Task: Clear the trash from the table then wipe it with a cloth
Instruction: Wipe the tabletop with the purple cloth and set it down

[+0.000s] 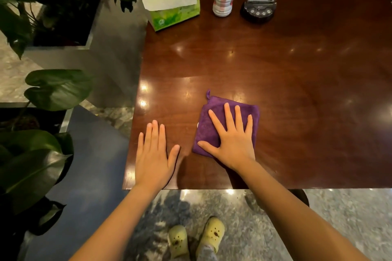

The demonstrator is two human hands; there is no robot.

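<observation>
The purple cloth (226, 121) lies folded flat near the front edge of the dark wooden table (275, 65). The right hand (232, 137) presses on it, palm down, fingers spread, gripping nothing. The left hand (154, 154) rests flat on bare wood just beside the cloth, apart from it, fingers extended and close together.
</observation>
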